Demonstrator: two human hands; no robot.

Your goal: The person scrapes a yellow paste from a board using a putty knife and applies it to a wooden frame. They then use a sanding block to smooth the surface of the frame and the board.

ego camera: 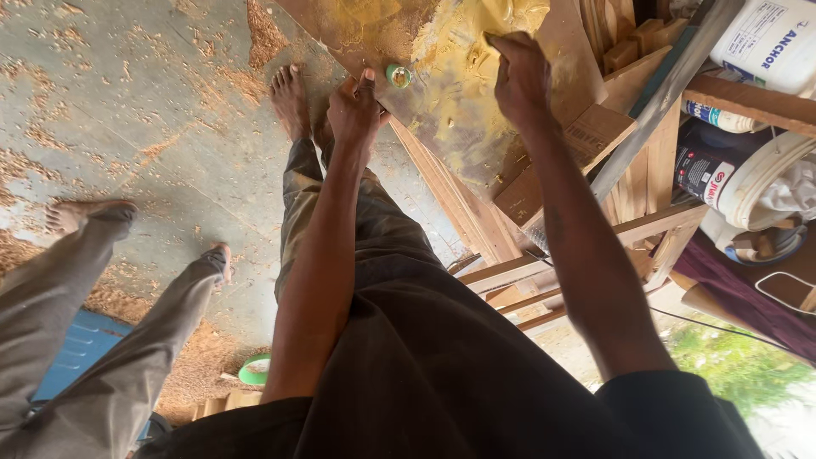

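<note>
A wooden board (459, 110) smeared with yellow glue leans ahead of me, its low edge near my bare foot (291, 100). My left hand (355, 109) grips the board's lower edge, thumb up, right beside a small green cap (399, 76) lying on the board. My right hand (520, 78) presses on the glue-covered surface with curled fingers; whether it holds a spreader or cloth is hidden. My dark trousers fill the lower middle of the view.
Another person's grey-trousered legs (102, 323) and feet stand at left on a sawdust-strewn floor. White buckets (748, 178) and wood scraps sit on a timber rack (646, 221) at right. A green tape roll (253, 370) lies on the floor.
</note>
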